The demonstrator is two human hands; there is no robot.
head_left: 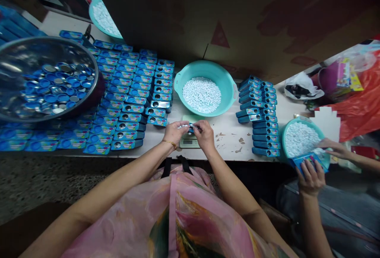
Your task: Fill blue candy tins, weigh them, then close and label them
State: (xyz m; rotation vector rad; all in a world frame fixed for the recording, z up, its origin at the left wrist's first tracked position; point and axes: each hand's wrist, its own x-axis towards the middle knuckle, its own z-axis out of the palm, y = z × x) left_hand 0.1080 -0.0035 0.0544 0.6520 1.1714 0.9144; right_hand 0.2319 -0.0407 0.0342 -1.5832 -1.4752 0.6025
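A small kitchen scale [190, 144] lies on the table in front of me, with a small blue tin [191, 128] over it, mostly hidden by my fingers. My left hand [174, 132] is closed around a few white tablets [183, 126] that show at its fingertips, left of the tin. From the other side my right hand [204, 134] closes its fingers at the tin's edge and appears to grip it. Just beyond the scale stands a turquoise basin [228, 88] holding many white tablets [202, 95].
Rows of blue tins [114, 95] cover the left side, and stacked tins [265, 135] stand at the right. A steel bowl [96, 80] holds round blue lids. A large cardboard box [237, 24] blocks the back. At far right a co-worker's hands [311, 177] hold a blue box over another basin [284, 143].
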